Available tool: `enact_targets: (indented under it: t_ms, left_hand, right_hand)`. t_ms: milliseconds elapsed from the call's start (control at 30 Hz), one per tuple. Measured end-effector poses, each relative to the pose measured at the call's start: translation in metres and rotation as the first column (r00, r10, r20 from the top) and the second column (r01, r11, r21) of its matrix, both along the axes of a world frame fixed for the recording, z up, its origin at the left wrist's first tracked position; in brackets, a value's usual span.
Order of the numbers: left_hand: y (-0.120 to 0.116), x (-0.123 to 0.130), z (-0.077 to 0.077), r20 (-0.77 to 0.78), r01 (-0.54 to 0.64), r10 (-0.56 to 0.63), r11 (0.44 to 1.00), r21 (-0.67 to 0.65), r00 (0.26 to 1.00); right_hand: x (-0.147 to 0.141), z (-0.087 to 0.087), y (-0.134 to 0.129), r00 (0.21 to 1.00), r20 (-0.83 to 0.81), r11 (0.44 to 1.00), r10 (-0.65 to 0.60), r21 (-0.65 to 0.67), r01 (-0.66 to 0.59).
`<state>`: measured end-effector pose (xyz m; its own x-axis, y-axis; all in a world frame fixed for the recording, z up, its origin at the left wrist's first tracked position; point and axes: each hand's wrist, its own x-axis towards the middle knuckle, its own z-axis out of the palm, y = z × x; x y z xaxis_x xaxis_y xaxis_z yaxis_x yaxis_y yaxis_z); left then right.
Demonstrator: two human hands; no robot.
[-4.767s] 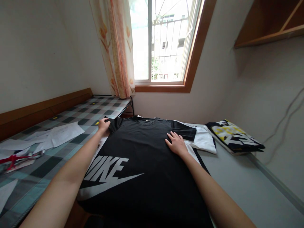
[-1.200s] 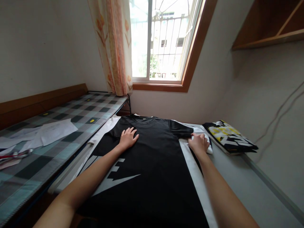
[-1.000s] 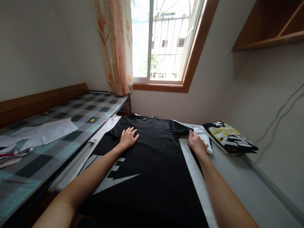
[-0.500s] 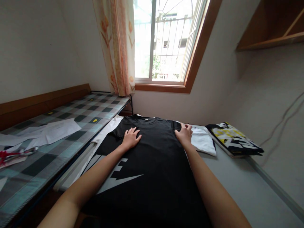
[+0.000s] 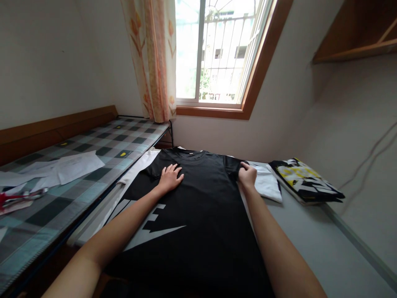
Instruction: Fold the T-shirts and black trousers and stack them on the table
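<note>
– How are the fingers of the left hand [image 5: 170,179]?
– They are spread, and they rest flat on the black T-shirt [image 5: 207,211].
– And the right hand [image 5: 247,174]?
– Its fingers are closed, holding the end of the sleeve [image 5: 232,165] on that side.
– Where is this T-shirt?
– It lies spread out on the grey table [image 5: 319,248]; white cloth [image 5: 266,183] shows beyond both its sides. Farther right there is a folded garment [image 5: 305,181] with yellow pattern.
– And to the left?
– A checked bed [image 5: 144,134], with papers [image 5: 79,164] on it.
</note>
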<state>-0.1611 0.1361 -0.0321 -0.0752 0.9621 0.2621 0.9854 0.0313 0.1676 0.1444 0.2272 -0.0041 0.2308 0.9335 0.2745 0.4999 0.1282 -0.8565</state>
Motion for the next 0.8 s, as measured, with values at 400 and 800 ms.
enact_targets:
  t_ms: [400, 800]
  left_hand:
    - [-0.002, 0.001, 0.002, -0.043, 0.065, -0.061, 0.994, 0.085, 0.997]
    - [0.004, 0.024, 0.018, -0.05, 0.428, -0.425, 0.899, 0.09, 0.904]
  right_hand:
    - [-0.044, 0.014, -0.056, 0.547, 0.643, 0.782, 0.536, -0.136, -0.608]
    - [0.011, -0.008, -0.041, 0.59, 0.729, 0.904, 0.347, -0.092, -0.418]
